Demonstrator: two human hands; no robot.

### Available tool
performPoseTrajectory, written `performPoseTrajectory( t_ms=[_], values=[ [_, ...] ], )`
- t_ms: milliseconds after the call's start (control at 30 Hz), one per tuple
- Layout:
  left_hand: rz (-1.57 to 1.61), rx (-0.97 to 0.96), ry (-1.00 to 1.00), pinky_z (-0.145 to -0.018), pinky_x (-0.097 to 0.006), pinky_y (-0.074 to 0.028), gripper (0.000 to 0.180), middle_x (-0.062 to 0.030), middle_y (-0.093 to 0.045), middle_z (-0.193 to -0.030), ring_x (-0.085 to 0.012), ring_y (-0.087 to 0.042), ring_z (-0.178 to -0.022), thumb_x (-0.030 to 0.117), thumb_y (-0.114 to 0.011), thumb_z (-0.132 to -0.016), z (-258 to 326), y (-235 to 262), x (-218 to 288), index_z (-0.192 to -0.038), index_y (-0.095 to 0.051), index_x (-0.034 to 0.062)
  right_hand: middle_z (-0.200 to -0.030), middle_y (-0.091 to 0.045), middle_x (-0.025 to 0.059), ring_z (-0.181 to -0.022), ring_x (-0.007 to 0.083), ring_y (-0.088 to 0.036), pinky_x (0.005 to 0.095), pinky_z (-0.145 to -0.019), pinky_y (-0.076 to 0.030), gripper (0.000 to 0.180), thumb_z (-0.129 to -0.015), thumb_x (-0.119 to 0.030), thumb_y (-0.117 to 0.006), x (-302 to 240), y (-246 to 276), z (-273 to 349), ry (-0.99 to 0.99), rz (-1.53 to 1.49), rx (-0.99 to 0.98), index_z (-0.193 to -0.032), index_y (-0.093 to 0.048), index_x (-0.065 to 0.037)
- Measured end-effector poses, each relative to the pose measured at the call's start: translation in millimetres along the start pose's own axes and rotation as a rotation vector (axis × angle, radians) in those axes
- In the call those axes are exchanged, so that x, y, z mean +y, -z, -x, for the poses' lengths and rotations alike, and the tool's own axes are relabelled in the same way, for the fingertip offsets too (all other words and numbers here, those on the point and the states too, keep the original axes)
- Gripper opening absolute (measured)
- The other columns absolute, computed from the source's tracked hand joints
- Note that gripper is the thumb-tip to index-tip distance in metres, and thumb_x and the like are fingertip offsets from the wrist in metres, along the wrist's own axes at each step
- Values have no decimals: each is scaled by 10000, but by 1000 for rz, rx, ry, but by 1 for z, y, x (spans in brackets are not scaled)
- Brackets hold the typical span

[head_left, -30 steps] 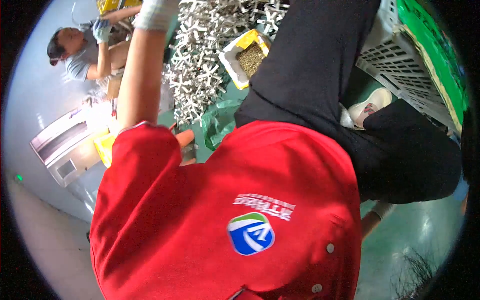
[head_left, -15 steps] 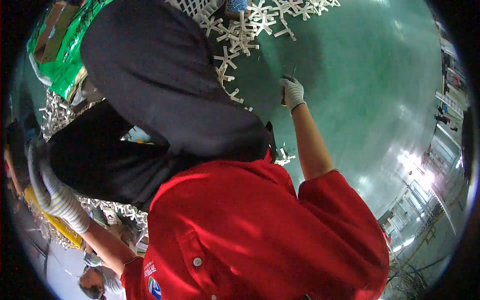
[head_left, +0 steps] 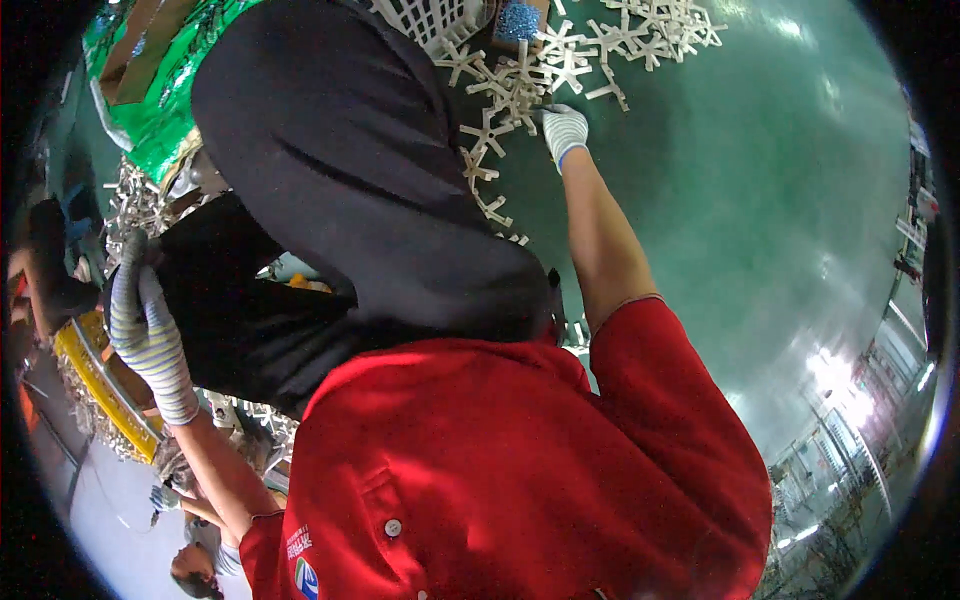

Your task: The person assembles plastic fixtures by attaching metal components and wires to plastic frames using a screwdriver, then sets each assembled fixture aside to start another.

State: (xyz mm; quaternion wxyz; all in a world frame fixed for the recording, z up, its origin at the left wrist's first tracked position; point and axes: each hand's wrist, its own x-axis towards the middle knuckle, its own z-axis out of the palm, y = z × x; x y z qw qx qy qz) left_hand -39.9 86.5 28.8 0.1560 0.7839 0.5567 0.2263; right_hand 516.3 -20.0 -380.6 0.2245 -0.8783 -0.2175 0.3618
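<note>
My right hand (head_left: 566, 130), in a pale striped glove, is stretched out beside the white star-shaped parts (head_left: 486, 133) on the green floor. Its fingers are curled, and what they hold is mostly hidden; only a small dark bit shows at their edge. Against my dark-trousered knee rests my left hand (head_left: 150, 345), in a striped glove too. Its fingers lie long and straight, with nothing seen in them.
A white slatted basket (head_left: 425, 22) and a box of blue bits (head_left: 520, 22) stand at the far side. Green sacking (head_left: 170, 85) lies far left. More pale parts, a yellow-edged container (head_left: 105, 390) and another person (head_left: 195, 565) are at left.
My right hand has moved farther out and slightly left, up to the star-shaped parts; the thin-tipped, dark-handled tool seen in it before is now hidden. My left hand has shifted up along the knee.
</note>
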Motion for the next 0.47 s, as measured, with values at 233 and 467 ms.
performPoseTrajectory(
  t_ms=[233, 467],
  values=[
    [12, 56, -44, -1001, -331, -581, 308, -120, -763, -1249, -189, -730, -1111, -12, -579, -1062, -7, 7, 15, -1341, -709, 6, -796, -722, 9, -597, 66, -575, 237, -519, -440, 261, -943, -314, -807, -91, 104, 73, 59, -489, -8, -1015, -755, -69],
    [172, 94, -73, -1048, -356, -572, 330, -125, -754, -1268, -207, -722, -1140, -56, -624, -1028, -6, 23, 24, -1349, -695, -22, -808, -694, 16, -556, 120, -563, 282, -473, -447, 285, -964, -303, -790, -183, 186, 107, 40, -976, -300, -1133, -710, -88]
  ],
)
